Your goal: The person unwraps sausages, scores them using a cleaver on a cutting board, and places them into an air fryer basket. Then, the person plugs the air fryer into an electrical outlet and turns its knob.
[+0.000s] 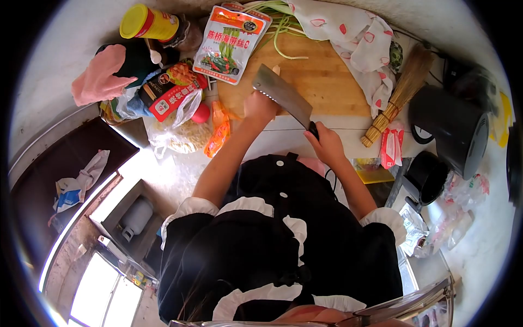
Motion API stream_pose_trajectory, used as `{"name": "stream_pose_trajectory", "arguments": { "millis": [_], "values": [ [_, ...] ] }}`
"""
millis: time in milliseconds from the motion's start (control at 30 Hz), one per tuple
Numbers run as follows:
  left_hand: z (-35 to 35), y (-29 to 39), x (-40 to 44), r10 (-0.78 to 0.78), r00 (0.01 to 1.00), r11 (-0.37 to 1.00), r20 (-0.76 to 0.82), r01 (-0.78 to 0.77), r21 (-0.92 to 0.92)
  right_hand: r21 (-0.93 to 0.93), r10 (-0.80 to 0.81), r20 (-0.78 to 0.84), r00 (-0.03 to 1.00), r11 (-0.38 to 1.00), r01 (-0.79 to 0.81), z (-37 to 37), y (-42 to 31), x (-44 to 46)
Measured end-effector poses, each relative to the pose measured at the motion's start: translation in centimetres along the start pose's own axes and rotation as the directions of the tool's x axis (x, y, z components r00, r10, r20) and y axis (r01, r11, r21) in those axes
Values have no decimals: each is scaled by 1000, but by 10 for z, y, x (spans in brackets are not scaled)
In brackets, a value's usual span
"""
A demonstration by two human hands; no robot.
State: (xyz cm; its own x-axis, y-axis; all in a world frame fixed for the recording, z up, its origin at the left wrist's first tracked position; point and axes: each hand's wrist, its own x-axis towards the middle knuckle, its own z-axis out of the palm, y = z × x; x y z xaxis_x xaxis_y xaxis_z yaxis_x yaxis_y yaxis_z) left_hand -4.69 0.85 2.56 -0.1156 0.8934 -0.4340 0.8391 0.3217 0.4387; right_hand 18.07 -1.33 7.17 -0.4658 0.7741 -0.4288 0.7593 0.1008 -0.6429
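My right hand is closed round the dark handle of a cleaver, whose broad blade points to the upper left over the near edge of a wooden cutting board. Beside the blade's left end is my left hand, at the board's near left edge. The blade covers its fingers, so I cannot make out what they hold. A small pale tip shows just past the blade; whether it is a fingertip or food is unclear. A food packet with a red and white front lies on the board's far left.
Green stalks and a strawberry-print cloth overlap the board's far side. A straw brush, a black kettle and a black pot stand right. Left are a yellow can, a pink cloth and bagged noodles.
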Motion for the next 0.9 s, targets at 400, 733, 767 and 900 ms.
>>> {"name": "stream_pose_trajectory", "arguments": {
  "millis": [400, 733, 767, 900],
  "values": [
    [24, -12, -15, 151, 965, 986, -217, -131, 106, -61, -53, -55, 997, 997, 50, 12, -9, 23],
    [34, -24, -16, 234, 938, 972, -255, -217, 95, -73, -59, -54, 997, 996, 55, 14, -12, 21],
    [34, -24, -16, 243, 932, 970, -268, -226, 95, -69, -52, -50, 997, 996, 48, 14, -11, 21],
    [36, -25, -15, 272, 923, 961, -271, -244, 133, -61, -35, -39, 999, 998, 33, 14, -12, 22]
  ]
}}
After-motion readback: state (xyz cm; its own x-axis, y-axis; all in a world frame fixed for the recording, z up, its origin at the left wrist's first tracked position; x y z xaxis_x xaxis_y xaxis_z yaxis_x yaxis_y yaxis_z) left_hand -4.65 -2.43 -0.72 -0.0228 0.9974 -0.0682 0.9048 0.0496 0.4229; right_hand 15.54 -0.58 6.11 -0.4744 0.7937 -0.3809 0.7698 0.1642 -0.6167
